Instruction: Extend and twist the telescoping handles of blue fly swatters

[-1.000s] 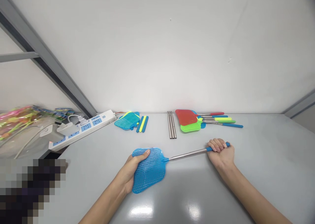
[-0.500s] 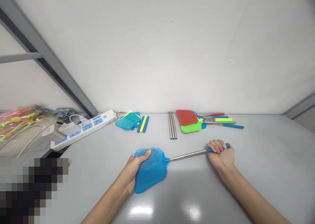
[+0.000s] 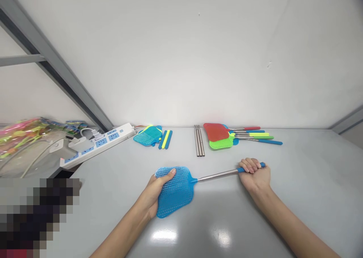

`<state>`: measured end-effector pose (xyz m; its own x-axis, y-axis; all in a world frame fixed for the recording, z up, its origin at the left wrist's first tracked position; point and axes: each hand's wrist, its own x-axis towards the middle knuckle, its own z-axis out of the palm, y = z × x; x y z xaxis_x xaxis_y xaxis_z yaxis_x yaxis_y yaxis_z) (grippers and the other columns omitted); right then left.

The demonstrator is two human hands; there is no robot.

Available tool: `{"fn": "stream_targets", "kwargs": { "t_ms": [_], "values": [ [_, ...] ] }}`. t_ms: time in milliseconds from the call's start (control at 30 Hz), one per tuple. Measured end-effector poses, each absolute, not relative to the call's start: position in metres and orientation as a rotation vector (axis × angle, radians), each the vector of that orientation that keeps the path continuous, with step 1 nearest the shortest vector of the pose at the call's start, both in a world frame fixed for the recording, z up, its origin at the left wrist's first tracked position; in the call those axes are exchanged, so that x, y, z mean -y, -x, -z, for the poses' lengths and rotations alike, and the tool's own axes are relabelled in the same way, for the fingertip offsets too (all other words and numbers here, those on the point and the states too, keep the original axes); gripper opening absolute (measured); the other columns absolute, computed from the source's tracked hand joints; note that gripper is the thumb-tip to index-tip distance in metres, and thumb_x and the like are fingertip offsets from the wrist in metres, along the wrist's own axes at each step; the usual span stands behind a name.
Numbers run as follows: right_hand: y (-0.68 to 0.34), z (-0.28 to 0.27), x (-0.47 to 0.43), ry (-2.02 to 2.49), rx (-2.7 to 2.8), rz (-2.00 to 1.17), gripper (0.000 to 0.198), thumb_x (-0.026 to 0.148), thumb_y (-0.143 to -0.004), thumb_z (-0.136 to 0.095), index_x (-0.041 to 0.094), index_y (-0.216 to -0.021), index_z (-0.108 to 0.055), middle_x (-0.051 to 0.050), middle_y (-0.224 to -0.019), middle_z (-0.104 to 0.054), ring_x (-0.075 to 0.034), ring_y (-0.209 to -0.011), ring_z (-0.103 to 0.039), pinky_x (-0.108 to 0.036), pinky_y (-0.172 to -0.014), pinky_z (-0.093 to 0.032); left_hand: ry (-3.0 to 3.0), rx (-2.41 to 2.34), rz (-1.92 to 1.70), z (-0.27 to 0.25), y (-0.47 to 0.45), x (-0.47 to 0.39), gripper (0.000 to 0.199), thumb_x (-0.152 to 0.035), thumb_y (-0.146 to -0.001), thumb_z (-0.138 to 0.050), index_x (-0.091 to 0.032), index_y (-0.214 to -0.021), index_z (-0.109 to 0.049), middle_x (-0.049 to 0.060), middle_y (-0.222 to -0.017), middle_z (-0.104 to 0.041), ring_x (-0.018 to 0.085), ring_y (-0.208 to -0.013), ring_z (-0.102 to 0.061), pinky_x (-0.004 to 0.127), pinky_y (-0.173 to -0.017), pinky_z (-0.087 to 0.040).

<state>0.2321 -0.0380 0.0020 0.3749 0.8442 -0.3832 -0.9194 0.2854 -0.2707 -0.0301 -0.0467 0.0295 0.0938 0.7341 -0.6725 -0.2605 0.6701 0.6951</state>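
Two hands on one blue fly swatter (image 3: 181, 184), which lies low across the grey table (image 3: 297, 182) near the front edge. Left hand (image 3: 154, 192) curls round the near-left edge of the mesh head, thumb on top, fingers (image 3: 170, 172) wrapped over the far edge — a firm clasp, not a pinch. Right hand (image 3: 253, 173) is a closed fist round the blue grip at the far end of the metal rod (image 3: 217, 175), knuckles up.

Risk, imo: the mesh is thin plastic, and a hard squeeze or a twist between the two hands could crease it or pop the head off the rod. The rod looks telescopic, so a pull along its length may slide it out suddenly — hands would jerk apart.

Containers: only a clear plastic bag (image 3: 27, 144) at far left, w/ pink, yellow and green items inside; can't tell exactly what. Loose on the table at the back: spare mesh heads (image 3: 146, 135), coloured grips (image 3: 165, 139), bare metal rods (image 3: 198, 144), a pile of finished swatters (image 3: 227, 137), and a power strip (image 3: 98, 144) w/ a plug in it.
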Motion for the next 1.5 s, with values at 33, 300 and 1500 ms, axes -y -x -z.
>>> {"fn": "stream_targets", "kwargs": {
  "t_ms": [33, 300, 1500],
  "values": [
    [-0.2318, -0.0022, 0.0378, 0.489, -0.182, -1.184, 0.015, 0.014, -0.055, -0.031, 0.018, -0.046, -0.020, 0.006, -0.036, -0.018, -0.007, -0.029, -0.020, -0.019, -0.028, -0.021, -0.460, -1.268, -0.776, -0.0292, 0.0302, 0.0469, 0.038, -0.035, -0.059, -0.066, -0.014, -0.089, -0.057, 0.011, -0.079, -0.066, 0.027, -0.073, -0.062, 0.041, -0.067, -0.049],
    [-0.2317, -0.0020, 0.0375, 0.499, -0.190, -1.183, 0.014, 0.014, -0.054, -0.031, 0.018, -0.046, -0.020, 0.006, -0.036, -0.019, -0.007, -0.029, -0.020, -0.019, -0.028, -0.021, -0.448, -1.248, -0.754, -0.0308, 0.0303, 0.0470, 0.042, -0.035, -0.059, -0.065, -0.013, -0.094, -0.056, 0.012, -0.082, -0.065, 0.028, -0.074, -0.061, 0.043, -0.067, -0.049],
    [-0.2404, 0.0001, 0.0362, 0.505, -0.187, -1.210, 0.014, 0.015, -0.053, -0.031, 0.018, -0.048, -0.018, 0.006, -0.036, -0.019, -0.007, -0.028, -0.021, -0.018, -0.028, -0.022, -0.574, -1.140, -0.826, -0.0260, 0.0278, 0.0512, 0.028, -0.033, -0.062, -0.063, -0.013, -0.081, -0.059, 0.010, -0.077, -0.066, 0.023, -0.069, -0.062, 0.035, -0.064, -0.050]
  ]
}}
